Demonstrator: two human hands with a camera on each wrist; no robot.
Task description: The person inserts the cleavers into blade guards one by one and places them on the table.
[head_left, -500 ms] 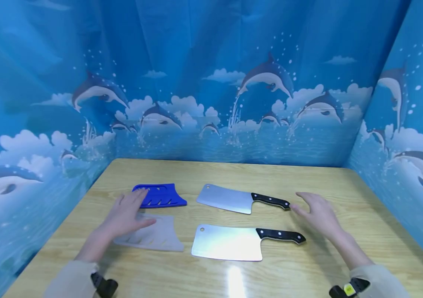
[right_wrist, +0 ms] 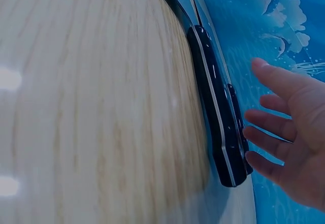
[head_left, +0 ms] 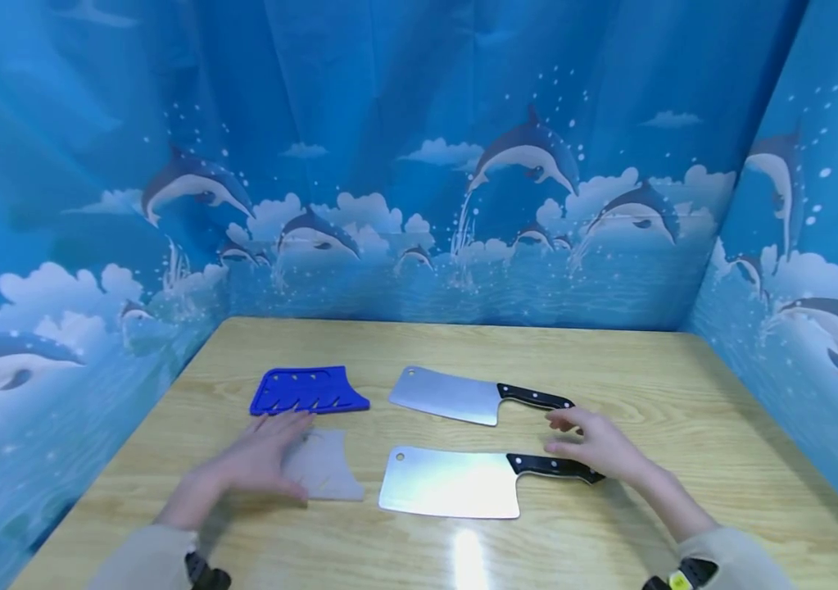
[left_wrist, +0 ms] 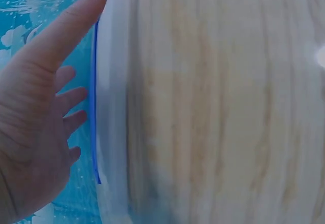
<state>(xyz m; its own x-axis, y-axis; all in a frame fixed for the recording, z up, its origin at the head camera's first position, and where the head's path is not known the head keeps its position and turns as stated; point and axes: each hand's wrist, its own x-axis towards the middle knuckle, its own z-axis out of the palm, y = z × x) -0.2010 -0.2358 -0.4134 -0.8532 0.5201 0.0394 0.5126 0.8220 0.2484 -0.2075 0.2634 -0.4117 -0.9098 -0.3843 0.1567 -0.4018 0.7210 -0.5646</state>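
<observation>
My left hand hovers over the translucent white blade guard, hiding its left part. Its fingers are extended and hold nothing; in the left wrist view the thumb and fingers stand apart. Just beyond lies a blue blade guard with slanted slots. Two cleavers lie flat with blades to the left: a farther one and a nearer, larger one. Above the nearer one's black handle is my right hand, loosely bent and with nothing in it. Both hands appear apart from the things below.
The light wooden table carries all these things, with a bright light reflection near its front. A blue dolphin-print curtain hangs behind and along both sides.
My left hand has come back from the blue guard towards the white one. My right hand has moved left and nearer, from beside the far handle to above the near one.
</observation>
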